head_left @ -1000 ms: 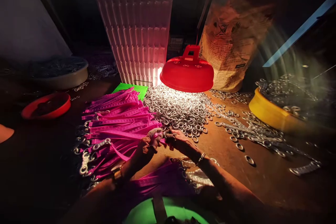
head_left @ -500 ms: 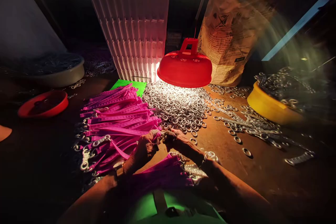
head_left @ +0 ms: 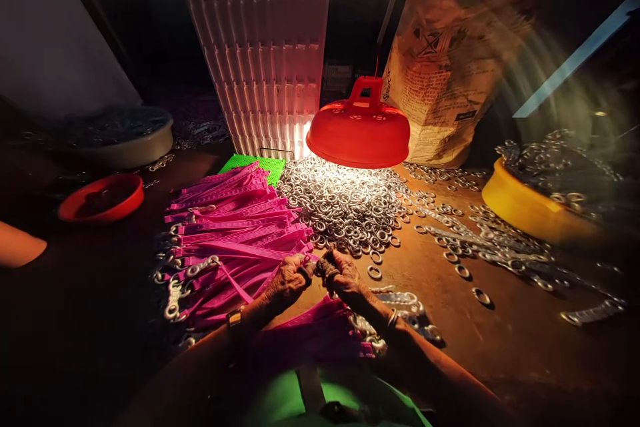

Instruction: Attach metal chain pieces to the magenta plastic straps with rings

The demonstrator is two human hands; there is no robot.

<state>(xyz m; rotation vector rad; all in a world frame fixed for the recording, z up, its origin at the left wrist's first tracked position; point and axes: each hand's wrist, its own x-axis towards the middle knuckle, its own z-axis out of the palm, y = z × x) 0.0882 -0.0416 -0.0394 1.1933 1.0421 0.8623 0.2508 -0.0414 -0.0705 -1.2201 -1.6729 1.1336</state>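
My left hand [head_left: 287, 280] is closed in a pinch, with the tip of a pink strap [head_left: 312, 257] showing at its fingers. Fingertip to fingertip with it, my right hand [head_left: 347, 277] is also closed; dark wrappings cover some fingers, and what it pinches is hidden. Left of the hands lies a heap of pink straps [head_left: 240, 217], metal links at their outer ends. More pink straps [head_left: 320, 323] rest in front of me under my wrists. Just beyond the fingers spreads a pile of metal rings [head_left: 345, 203].
A red lamp [head_left: 359, 133] hangs low over the rings. Around stand a yellow basin [head_left: 530, 207] of chain pieces, a red bowl [head_left: 103, 199], a pale basin [head_left: 135, 147], a green mat [head_left: 273, 165] and a paper sack [head_left: 445, 80]. Another person's arm [head_left: 20, 245] enters at left.
My hands stay pressed together at the fingertips, turned slightly. The whole view has shifted a little, so things sit further right. The other person's arm reaches further in.
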